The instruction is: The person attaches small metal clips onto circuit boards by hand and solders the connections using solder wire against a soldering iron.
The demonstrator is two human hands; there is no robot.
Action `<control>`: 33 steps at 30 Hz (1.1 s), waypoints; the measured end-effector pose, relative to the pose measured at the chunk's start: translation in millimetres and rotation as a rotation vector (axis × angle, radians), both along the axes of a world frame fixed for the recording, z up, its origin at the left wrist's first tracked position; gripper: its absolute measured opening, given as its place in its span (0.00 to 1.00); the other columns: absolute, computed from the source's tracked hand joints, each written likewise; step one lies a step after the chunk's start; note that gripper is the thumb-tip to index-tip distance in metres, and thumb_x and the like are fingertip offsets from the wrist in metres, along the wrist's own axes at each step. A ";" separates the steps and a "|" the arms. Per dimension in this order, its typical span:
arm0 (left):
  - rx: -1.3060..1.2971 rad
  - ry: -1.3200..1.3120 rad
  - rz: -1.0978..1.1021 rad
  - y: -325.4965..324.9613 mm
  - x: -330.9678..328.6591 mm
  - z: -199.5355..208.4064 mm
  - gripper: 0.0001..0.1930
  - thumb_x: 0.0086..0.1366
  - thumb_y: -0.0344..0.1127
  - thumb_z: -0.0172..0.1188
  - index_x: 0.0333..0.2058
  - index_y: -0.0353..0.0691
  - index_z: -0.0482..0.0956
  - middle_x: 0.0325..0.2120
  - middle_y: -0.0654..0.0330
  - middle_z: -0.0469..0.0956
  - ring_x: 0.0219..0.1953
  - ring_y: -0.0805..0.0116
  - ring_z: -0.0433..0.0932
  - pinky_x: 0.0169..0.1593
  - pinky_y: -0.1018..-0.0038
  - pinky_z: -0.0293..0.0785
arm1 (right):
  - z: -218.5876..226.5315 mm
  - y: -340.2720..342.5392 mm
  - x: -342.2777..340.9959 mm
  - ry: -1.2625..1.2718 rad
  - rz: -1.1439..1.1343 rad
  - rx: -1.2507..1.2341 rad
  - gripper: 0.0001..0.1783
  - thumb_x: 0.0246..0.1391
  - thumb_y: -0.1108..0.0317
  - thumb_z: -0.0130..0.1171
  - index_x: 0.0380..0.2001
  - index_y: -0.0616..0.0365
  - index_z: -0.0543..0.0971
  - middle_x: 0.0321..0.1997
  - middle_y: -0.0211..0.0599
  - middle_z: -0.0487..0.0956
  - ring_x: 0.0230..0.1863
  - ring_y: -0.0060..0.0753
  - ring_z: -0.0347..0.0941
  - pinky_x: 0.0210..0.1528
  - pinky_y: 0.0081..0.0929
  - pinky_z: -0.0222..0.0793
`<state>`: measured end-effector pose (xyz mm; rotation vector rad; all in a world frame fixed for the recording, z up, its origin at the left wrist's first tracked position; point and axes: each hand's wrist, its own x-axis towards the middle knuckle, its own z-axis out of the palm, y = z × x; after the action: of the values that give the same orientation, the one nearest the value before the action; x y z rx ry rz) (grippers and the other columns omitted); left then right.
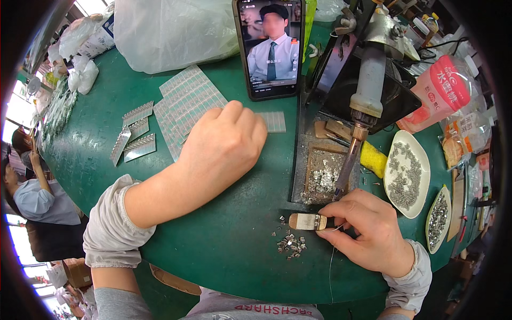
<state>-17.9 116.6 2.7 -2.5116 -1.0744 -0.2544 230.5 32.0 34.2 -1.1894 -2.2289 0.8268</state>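
Note:
My left hand (226, 133) is closed in a fist over the pale gridded sheets (194, 96); its fingertips are hidden. A short gridded strip (273, 122) sticks out on its right side. With thumb and fingers pinched, my right hand (368, 229) holds a thin silvery wire (333, 229) at the right end of a small wooden block (306, 221) with a pale top. Just above that hand, the tip of a soldering iron (352, 154) in a stand points down. Small metal pieces (292, 245) lie loose below the block.
Toothed metal strips (140, 152) lie at left. A phone (272, 53) stands at the back beside a plastic bag (176, 37). Right of the iron's metal-flecked tray (322, 178) are a yellow sponge (373, 159), dishes of small parts (421, 194) and a pink-labelled bottle (437, 96).

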 end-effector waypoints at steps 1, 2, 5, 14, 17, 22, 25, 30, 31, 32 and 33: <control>0.054 0.044 -0.021 2.3 0.5 -1.9 0.12 0.47 0.32 0.61 0.33 0.36 0.75 0.23 0.62 0.70 0.29 0.69 0.71 0.28 0.76 0.70 | 0.4 0.9 0.2 -0.003 0.000 -0.024 0.15 0.38 0.74 0.69 0.33 0.60 0.78 0.26 0.36 0.73 0.25 0.34 0.73 0.27 0.28 0.69; 0.108 0.088 -0.041 3.6 1.1 -2.8 0.12 0.47 0.32 0.59 0.32 0.35 0.75 0.22 0.63 0.68 0.28 0.70 0.70 0.27 0.77 0.69 | 0.7 1.5 0.3 -0.006 0.000 -0.048 0.15 0.39 0.74 0.68 0.33 0.60 0.78 0.26 0.36 0.73 0.25 0.33 0.73 0.27 0.28 0.69; 0.128 0.064 -0.023 5.4 5.6 -2.7 0.12 0.46 0.30 0.57 0.32 0.35 0.75 0.20 0.64 0.67 0.28 0.70 0.70 0.27 0.78 0.69 | -0.9 2.1 0.3 -0.005 -0.003 -0.060 0.14 0.39 0.74 0.68 0.33 0.60 0.78 0.26 0.36 0.73 0.25 0.32 0.73 0.27 0.28 0.70; -0.130 -0.293 -0.021 -15.1 16.7 20.9 0.10 0.49 0.27 0.62 0.33 0.39 0.76 0.21 0.61 0.71 0.27 0.64 0.72 0.28 0.72 0.70 | -2.2 3.9 1.4 -0.010 0.005 -0.065 0.14 0.41 0.73 0.68 0.33 0.59 0.78 0.25 0.35 0.72 0.25 0.33 0.73 0.26 0.28 0.69; -0.286 -0.300 0.009 -16.9 14.7 23.2 0.10 0.50 0.27 0.63 0.33 0.39 0.76 0.21 0.58 0.73 0.26 0.59 0.74 0.29 0.68 0.71 | -2.1 3.9 1.6 -0.004 0.002 -0.071 0.14 0.41 0.72 0.68 0.33 0.59 0.78 0.25 0.36 0.72 0.24 0.33 0.73 0.26 0.28 0.69; -0.644 -0.471 0.080 -9.6 9.7 43.7 0.09 0.53 0.27 0.64 0.33 0.36 0.74 0.20 0.60 0.74 0.22 0.69 0.76 0.24 0.74 0.69 | -3.5 4.7 1.6 -0.010 0.009 -0.042 0.14 0.40 0.72 0.68 0.33 0.60 0.77 0.25 0.36 0.72 0.24 0.34 0.72 0.26 0.29 0.69; -1.149 -0.772 0.154 -10.0 15.0 52.3 0.07 0.57 0.28 0.64 0.30 0.36 0.73 0.20 0.65 0.75 0.21 0.78 0.76 0.23 0.81 0.66 | -7.1 5.1 2.0 -0.022 0.020 0.008 0.14 0.39 0.73 0.68 0.33 0.60 0.77 0.25 0.36 0.72 0.25 0.36 0.72 0.26 0.30 0.69; -1.690 -1.025 0.212 -12.9 24.1 41.2 0.08 0.60 0.28 0.63 0.26 0.38 0.71 0.22 0.69 0.74 0.22 0.84 0.72 0.24 0.87 0.64 | -8.2 4.5 2.2 -0.035 0.013 0.073 0.15 0.37 0.74 0.68 0.32 0.60 0.77 0.25 0.36 0.72 0.26 0.38 0.72 0.26 0.31 0.68; -1.672 -1.014 0.192 -14.4 22.2 35.0 0.08 0.60 0.27 0.63 0.26 0.38 0.71 0.22 0.70 0.74 0.24 0.84 0.71 0.26 0.87 0.64 | -8.7 4.6 1.7 -0.030 0.011 0.112 0.15 0.36 0.75 0.68 0.31 0.61 0.77 0.25 0.36 0.72 0.26 0.37 0.72 0.26 0.31 0.68; -1.655 -1.003 0.172 -16.6 21.2 31.0 0.08 0.59 0.26 0.63 0.27 0.38 0.71 0.22 0.70 0.74 0.25 0.85 0.70 0.27 0.87 0.64 | -9.2 4.7 1.3 -0.024 0.009 0.151 0.15 0.36 0.75 0.68 0.31 0.61 0.77 0.25 0.36 0.73 0.26 0.37 0.72 0.26 0.31 0.68; -1.672 -1.011 0.174 -19.6 21.8 29.1 0.08 0.59 0.26 0.63 0.28 0.38 0.71 0.24 0.70 0.73 0.27 0.86 0.69 0.29 0.88 0.64 | -9.3 4.5 1.1 -0.026 0.008 0.147 0.15 0.36 0.75 0.68 0.31 0.61 0.77 0.25 0.36 0.73 0.26 0.37 0.72 0.26 0.31 0.68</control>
<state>3.9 96.9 31.7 -3.6409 -2.7279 -0.9450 231.6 36.6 24.8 -1.1279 -2.2737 0.6418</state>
